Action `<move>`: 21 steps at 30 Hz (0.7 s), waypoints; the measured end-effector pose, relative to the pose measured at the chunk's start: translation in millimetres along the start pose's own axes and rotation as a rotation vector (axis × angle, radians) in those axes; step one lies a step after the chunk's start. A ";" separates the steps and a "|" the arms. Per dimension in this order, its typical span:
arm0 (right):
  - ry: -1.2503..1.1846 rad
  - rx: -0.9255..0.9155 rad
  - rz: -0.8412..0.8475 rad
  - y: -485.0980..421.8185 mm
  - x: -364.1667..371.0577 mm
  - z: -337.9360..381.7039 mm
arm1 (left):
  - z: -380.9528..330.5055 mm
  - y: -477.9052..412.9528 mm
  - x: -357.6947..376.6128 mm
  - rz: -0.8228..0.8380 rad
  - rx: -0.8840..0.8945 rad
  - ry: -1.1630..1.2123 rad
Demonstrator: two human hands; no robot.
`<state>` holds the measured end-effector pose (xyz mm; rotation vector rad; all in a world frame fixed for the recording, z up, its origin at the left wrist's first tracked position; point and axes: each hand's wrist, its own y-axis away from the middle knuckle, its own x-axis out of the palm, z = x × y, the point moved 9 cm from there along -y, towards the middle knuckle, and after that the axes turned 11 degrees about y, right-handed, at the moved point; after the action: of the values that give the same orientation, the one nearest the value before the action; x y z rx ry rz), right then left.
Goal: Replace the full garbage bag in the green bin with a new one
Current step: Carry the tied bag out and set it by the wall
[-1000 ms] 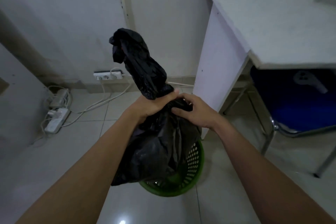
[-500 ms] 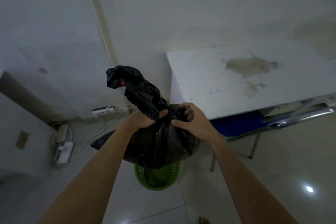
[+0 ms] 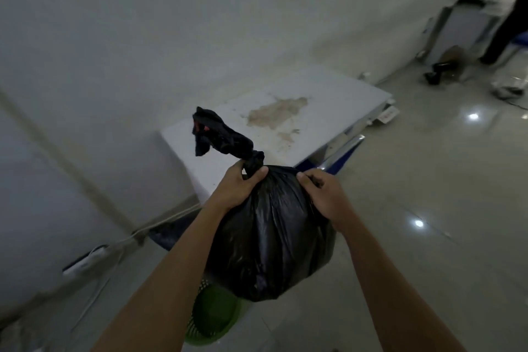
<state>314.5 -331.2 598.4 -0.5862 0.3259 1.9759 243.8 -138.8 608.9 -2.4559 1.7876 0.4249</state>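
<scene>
Head view takes in a pale tiled floor (image 3: 428,237) and a white wall (image 3: 143,37), with a white table (image 3: 328,100) standing against that wall; a brownish stain marks the tabletop. A power strip (image 3: 85,261) with its cable lies at the foot of the wall on the left.

Next in size is the black garbage bag (image 3: 271,237), full and rounded, held in the air in front of the table. Its long axis runs roughly vertical: the bulging bottom hangs downward while the twisted neck (image 3: 228,140) rises from the top and leans up and to the left, ending in a loose crumpled tip with a small red spot on it. The bag is clear of the green bin (image 3: 213,320), which stands on the floor below and slightly left, partly hidden behind the left forearm; the bin's inside is too dark to read, though it may be bare.

The left hand (image 3: 240,188) has thumb and fingers wrapped around the base of the neck, clamped on the plastic. The right hand (image 3: 325,194) rests on the bag's upper right shoulder with fingers curled, pinching a fold of the plastic.
</scene>
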 end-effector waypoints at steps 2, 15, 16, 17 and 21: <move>-0.009 0.028 -0.062 -3.7 -40.1 -26.2 | -16.2 -23.4 41.3 0.065 0.025 -0.012; -0.053 0.168 -0.352 -28.2 -307.3 -185.8 | -126.7 -140.1 338.4 0.303 0.106 0.034; -0.058 0.187 -0.366 -32.0 -326.6 -201.3 | -131.5 -151.2 362.7 0.327 0.107 0.040; -0.052 0.194 -0.376 -34.5 -339.5 -209.8 | -133.0 -159.2 377.9 0.347 0.097 0.047; -0.044 0.229 -0.421 -52.4 -384.4 -242.2 | -139.5 -198.7 430.4 0.403 0.081 0.070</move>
<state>568.7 -711.4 599.8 -0.4224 0.3625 1.5202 577.8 -503.0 608.4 -2.0759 2.2848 0.2846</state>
